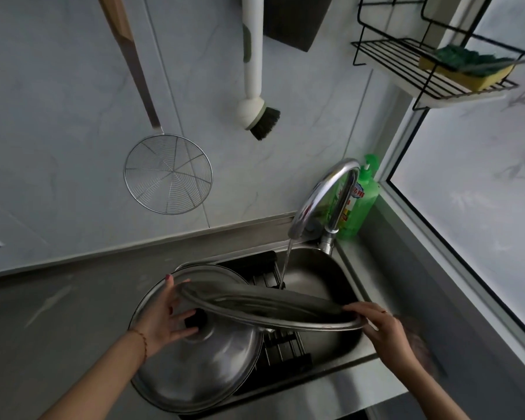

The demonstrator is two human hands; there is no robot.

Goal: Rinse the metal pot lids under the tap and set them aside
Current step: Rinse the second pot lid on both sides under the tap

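I hold a wide metal pot lid [270,307] nearly level over the sink [322,268], seen almost edge-on. My left hand [167,316] grips its left rim, and my right hand [385,325] grips its right rim. Water runs from the curved tap [322,192] in a thin stream that falls just behind the held lid. A second, domed metal lid [200,368] with a black knob lies on the sink's left side, partly under my left hand.
A black drain rack [282,350] spans the sink under the lids. A green detergent bottle [361,201] stands behind the tap. On the wall hang a wire skimmer [169,174] and a dish brush [258,113]. A wire shelf [431,77] holds a sponge.
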